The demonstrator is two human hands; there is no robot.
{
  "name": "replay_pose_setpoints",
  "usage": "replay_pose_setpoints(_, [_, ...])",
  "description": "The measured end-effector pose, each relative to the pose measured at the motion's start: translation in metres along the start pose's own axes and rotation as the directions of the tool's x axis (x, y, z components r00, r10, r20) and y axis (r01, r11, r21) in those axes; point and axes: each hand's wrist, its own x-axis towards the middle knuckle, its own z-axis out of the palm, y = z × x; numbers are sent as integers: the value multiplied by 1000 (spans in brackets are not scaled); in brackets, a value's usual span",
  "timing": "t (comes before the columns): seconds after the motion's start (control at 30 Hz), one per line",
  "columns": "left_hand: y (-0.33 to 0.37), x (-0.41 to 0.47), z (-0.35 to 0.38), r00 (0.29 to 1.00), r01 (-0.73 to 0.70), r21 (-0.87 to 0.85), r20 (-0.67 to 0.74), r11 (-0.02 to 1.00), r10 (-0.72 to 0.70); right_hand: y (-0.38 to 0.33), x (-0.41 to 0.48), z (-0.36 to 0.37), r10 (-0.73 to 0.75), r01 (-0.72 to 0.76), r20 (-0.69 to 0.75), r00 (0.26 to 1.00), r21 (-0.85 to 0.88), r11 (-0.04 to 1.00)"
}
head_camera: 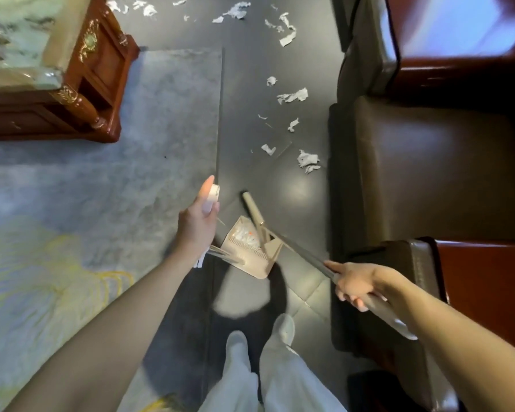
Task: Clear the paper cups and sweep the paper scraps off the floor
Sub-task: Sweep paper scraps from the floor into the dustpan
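Head view: aimed steeply down over pale trouser legs (250, 379)
Right hand (354, 285): fingers were curled round a metal pole (304, 258) that ran down towards the dustpan
Left hand (201, 217): gripped a white-capped handle (214, 195), its shaft foreshortened beneath the wrist
Dustpan (250, 254): beige, tipped on the dark floor (244, 84) between the hands, with some scraps inside; which shaft carried it could not be told
Paper scraps (308, 162): lay scattered ahead on the floor beside the dark sofa (428, 173), with more far off past the rug (101, 173) and wooden table (95, 72)
Handling: torn, tissue-like paper, judged very light, soft and apt to flutter, so low, slow strokes would suit; shafts best held high and at mid-length
Count: two hands, two shafts, one dustpan; roughly six scraps in the near cluster and about nine farther, the smallest blurred
Paper cups: none were in view
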Motion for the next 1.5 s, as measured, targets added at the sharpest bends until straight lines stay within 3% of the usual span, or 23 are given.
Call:
replay_pose_setpoints(0.17, [14,24,2,1000,-19,21,26,1000,18,19,-45,-25,11,-18,43,999,163,986])
replay_pose_setpoints(0.5, [44,108,11,998,-66,-32,-3,997,66,2,-45,-105,-40,106,-213,976,310,945])
replay_pose_setpoints(0.7, [65,175,27,995,-95,-79,-10,992,94,-30,-6,-173,25,104,-397,918,300,948])
replay_pose_setpoints(0.87, [84,222,45,998,-55,-67,7,996,55,-32,30,-228,134,-50,-454,881,191,980])
replay_pose_setpoints(1.0, [101,261,59,999,-34,-24,1,999,34,-35,48,-256,128,-56,-340,932,214,975])
replay_pose_setpoints(1.13, [116,293,66,998,-58,12,40,998,58,-49,43,-253,43,-26,-193,980,90,996])
replay_pose_setpoints(1.23, [118,297,68,996,-67,37,55,997,64,-59,34,-240,15,-1,-73,997,199,980])
replay_pose_setpoints(1.5, [99,292,51,999,-34,8,20,999,34,-56,-12,-228,-50,47,4,999,291,955])
